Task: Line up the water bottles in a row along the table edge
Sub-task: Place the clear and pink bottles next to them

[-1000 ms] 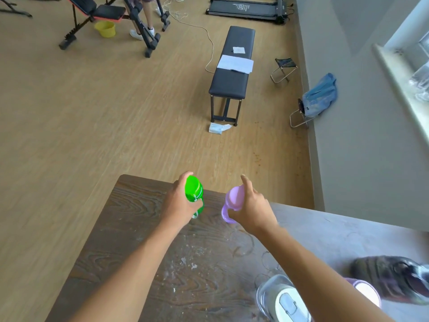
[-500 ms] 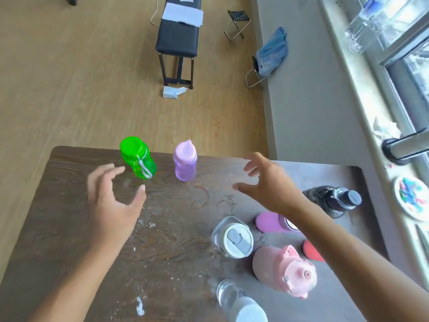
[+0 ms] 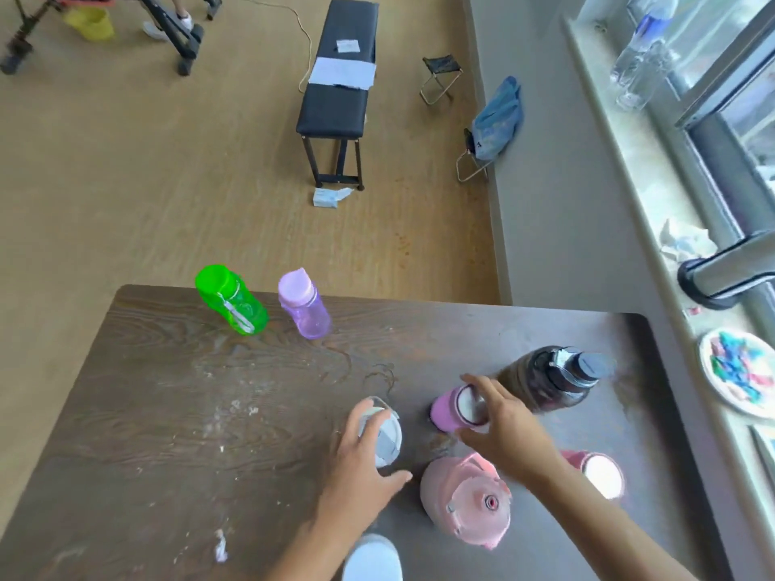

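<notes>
Two bottles, green [image 3: 232, 301] and purple [image 3: 304, 304], are standing at the table's [image 3: 146, 413] far edge. My left hand [image 3: 361, 463] is curling around the clear tumbler [image 3: 383, 434], my right hand [image 3: 501, 425] around the pink bottle [image 3: 448, 409]; neither grip is fully closed. Four more are waiting nearby.

Open tabletop [image 3: 176, 434] left and centre; crowded bottle cluster [image 3: 465, 501] near right, green bottle [image 3: 232, 301] and purple bottle [image 3: 304, 306] along far edge.

Green bottle [image 3: 232, 301], lilac bottle [image 3: 302, 306], dark wood-grain table [image 3: 146, 413].
</notes>
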